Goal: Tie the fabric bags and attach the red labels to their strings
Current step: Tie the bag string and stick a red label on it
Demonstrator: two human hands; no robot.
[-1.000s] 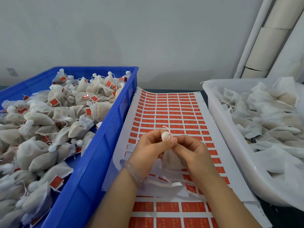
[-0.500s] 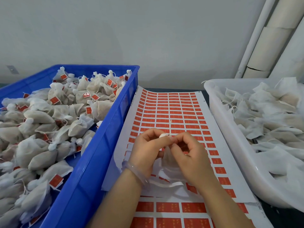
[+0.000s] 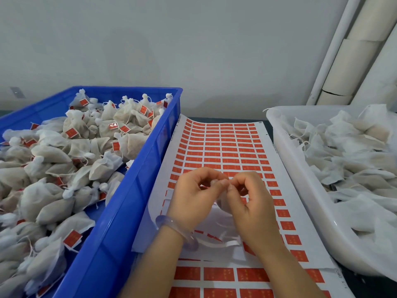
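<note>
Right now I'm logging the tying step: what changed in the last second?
The gathered top of the small white fabric bag, exposed above the left hand a second ago, is now covered: fingertips of both hands have closed together over it, the right hand curled tighter. Both still hold the bag. The red label sheet, blue plastic crate and white plastic tub are unchanged.

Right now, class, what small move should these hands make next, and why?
The left hand and right hand both pinch the top of the fabric bag above the label sheet, with no red label visible on it, so probably pull its neck tight first.
</note>
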